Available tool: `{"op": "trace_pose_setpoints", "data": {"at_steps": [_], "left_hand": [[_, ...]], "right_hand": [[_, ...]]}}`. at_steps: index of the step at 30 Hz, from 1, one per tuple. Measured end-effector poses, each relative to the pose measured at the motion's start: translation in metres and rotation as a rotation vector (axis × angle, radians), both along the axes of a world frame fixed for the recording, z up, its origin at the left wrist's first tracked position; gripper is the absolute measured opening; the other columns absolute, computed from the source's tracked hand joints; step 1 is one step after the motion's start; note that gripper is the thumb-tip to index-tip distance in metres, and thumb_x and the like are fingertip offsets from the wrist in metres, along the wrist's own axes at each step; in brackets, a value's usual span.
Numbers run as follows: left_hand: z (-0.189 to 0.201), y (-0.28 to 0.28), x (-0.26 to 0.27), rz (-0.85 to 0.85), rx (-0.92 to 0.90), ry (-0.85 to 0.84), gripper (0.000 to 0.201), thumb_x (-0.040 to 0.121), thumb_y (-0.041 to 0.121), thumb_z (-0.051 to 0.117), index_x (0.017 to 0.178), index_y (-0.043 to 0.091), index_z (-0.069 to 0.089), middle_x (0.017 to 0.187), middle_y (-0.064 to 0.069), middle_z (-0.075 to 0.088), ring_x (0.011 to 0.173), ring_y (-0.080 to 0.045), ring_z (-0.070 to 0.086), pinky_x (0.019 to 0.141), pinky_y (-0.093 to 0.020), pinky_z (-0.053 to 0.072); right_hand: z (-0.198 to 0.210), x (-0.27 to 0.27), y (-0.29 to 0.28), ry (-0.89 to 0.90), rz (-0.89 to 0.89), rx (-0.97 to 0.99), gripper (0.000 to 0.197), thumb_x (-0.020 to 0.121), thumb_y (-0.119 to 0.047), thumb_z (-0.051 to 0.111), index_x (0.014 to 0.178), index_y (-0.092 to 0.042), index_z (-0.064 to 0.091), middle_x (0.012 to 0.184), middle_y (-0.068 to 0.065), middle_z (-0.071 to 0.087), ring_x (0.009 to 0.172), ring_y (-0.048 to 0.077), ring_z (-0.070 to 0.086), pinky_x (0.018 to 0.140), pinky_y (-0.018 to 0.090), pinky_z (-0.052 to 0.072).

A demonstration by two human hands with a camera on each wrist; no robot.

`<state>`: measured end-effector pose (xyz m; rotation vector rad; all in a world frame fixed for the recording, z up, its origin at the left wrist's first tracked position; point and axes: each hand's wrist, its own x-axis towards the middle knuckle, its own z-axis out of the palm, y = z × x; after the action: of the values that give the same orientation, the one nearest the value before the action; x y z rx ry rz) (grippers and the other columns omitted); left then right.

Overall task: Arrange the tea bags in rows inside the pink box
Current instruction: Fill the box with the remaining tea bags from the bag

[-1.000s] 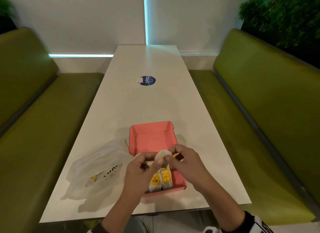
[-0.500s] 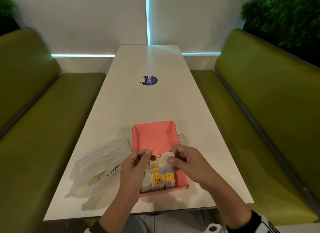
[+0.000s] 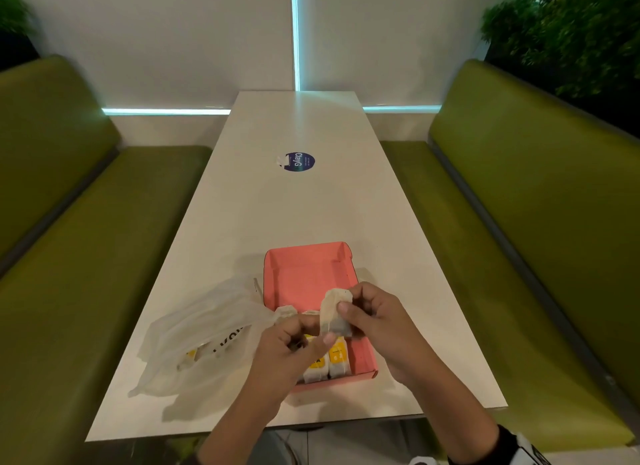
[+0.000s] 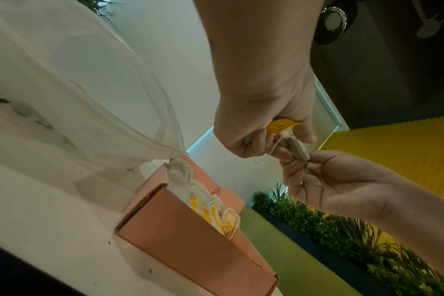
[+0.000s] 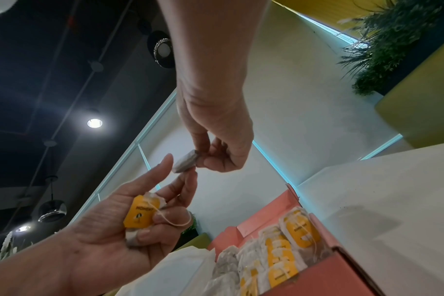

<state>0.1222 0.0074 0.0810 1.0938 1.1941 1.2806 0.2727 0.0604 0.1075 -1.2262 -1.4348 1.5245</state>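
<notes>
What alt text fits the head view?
The right hand and left hand pinch one tea bag between them over a pink box on a white table. Tea bags with yellow tags fill the box's near end; a translucent plastic bag lies beside it.

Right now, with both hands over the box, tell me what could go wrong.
1. The right hand pinches a tea bag only by its edge above the pink box; it could slip and fall onto the rows already filed there.
2. A string loops over a finger of the left hand, which holds a tagged bag; it may snag on release.
</notes>
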Motion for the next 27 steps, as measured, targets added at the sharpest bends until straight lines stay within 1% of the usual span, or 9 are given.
{"op": "trace_pose_setpoints", "data": {"at_steps": [2, 4, 7, 10, 15, 17, 20, 22, 27], "left_hand": [[0.0, -0.002, 0.003, 0.032, 0.016, 0.013, 0.016, 0.066, 0.03, 0.082, 0.079, 0.036, 0.076, 0.071, 0.013, 0.068, 0.065, -0.006, 0.05, 0.065, -0.019, 0.047], [0.001, -0.002, 0.007, 0.136, 0.062, 0.036, 0.019, 0.063, 0.025, 0.076, 0.08, 0.032, 0.075, 0.072, 0.014, 0.068, 0.06, -0.001, 0.049, 0.06, -0.015, 0.045], [-0.003, -0.002, 0.008, 0.264, 0.146, 0.075, 0.024, 0.064, 0.025, 0.082, 0.083, 0.028, 0.068, 0.078, 0.009, 0.069, 0.065, 0.0, 0.055, 0.06, -0.014, 0.045], [-0.005, -0.003, 0.008, 0.306, 0.185, 0.117, 0.02, 0.065, 0.027, 0.083, 0.075, 0.038, 0.07, 0.069, 0.001, 0.063, 0.057, -0.005, 0.044, 0.055, -0.015, 0.041], [-0.01, -0.001, 0.005, 0.24, 0.22, 0.128, 0.013, 0.068, 0.047, 0.074, 0.073, 0.036, 0.072, 0.063, -0.014, 0.055, 0.057, -0.011, 0.043, 0.055, -0.018, 0.04], [-0.011, 0.0, 0.003, 0.199, 0.218, 0.105, 0.018, 0.068, 0.048, 0.067, 0.074, 0.032, 0.071, 0.068, -0.01, 0.059, 0.061, -0.016, 0.046, 0.059, -0.023, 0.042], [-0.012, 0.003, -0.001, 0.163, 0.23, 0.061, 0.019, 0.07, 0.044, 0.065, 0.073, 0.026, 0.069, 0.066, 0.0, 0.059, 0.06, -0.01, 0.045, 0.058, -0.02, 0.04], [-0.014, 0.002, -0.002, 0.104, 0.308, 0.127, 0.013, 0.076, 0.039, 0.065, 0.074, 0.026, 0.066, 0.065, 0.008, 0.056, 0.055, -0.009, 0.04, 0.054, -0.02, 0.035], [-0.011, -0.001, 0.01, 0.002, 0.49, 0.228, 0.003, 0.084, 0.024, 0.062, 0.081, 0.026, 0.063, 0.072, 0.02, 0.057, 0.057, -0.003, 0.045, 0.053, -0.019, 0.037]], "right_hand": [[-0.001, -0.001, 0.0, 0.044, -0.037, -0.025, 0.006, 0.093, -0.009, 0.055, 0.092, -0.007, 0.061, 0.079, 0.006, 0.065, 0.071, 0.011, 0.062, 0.065, 0.023, 0.054], [0.0, -0.002, 0.0, 0.055, -0.05, -0.036, 0.007, 0.093, -0.01, 0.055, 0.091, -0.011, 0.061, 0.076, 0.003, 0.066, 0.069, 0.012, 0.062, 0.064, 0.025, 0.053], [0.001, -0.002, -0.001, 0.07, -0.023, -0.04, 0.007, 0.093, -0.012, 0.055, 0.089, -0.014, 0.06, 0.07, -0.001, 0.064, 0.064, 0.011, 0.058, 0.06, 0.023, 0.049], [0.001, 0.0, -0.002, 0.085, 0.015, -0.055, 0.003, 0.091, -0.015, 0.058, 0.089, -0.014, 0.06, 0.071, -0.003, 0.064, 0.063, 0.008, 0.058, 0.06, 0.023, 0.048], [-0.001, 0.002, 0.0, 0.1, -0.009, -0.078, 0.003, 0.089, -0.01, 0.06, 0.089, -0.012, 0.062, 0.078, 0.004, 0.063, 0.071, 0.012, 0.059, 0.065, 0.027, 0.049], [-0.001, 0.004, 0.002, 0.139, 0.003, -0.135, 0.004, 0.089, -0.01, 0.06, 0.092, -0.01, 0.063, 0.084, 0.008, 0.062, 0.078, 0.02, 0.057, 0.069, 0.031, 0.047], [0.0, 0.006, 0.005, 0.28, 0.004, -0.259, 0.016, 0.082, -0.01, 0.063, 0.098, -0.005, 0.062, 0.09, 0.014, 0.06, 0.087, 0.03, 0.049, 0.073, 0.036, 0.041], [0.001, 0.006, 0.005, 0.322, 0.008, -0.314, 0.024, 0.076, -0.013, 0.065, 0.098, -0.005, 0.063, 0.089, 0.014, 0.061, 0.083, 0.029, 0.048, 0.07, 0.033, 0.042], [-0.004, -0.001, 0.001, 0.301, 0.0, -0.359, 0.012, 0.09, -0.008, 0.056, 0.099, -0.003, 0.063, 0.081, 0.011, 0.06, 0.067, 0.018, 0.048, 0.059, 0.025, 0.044]]}}
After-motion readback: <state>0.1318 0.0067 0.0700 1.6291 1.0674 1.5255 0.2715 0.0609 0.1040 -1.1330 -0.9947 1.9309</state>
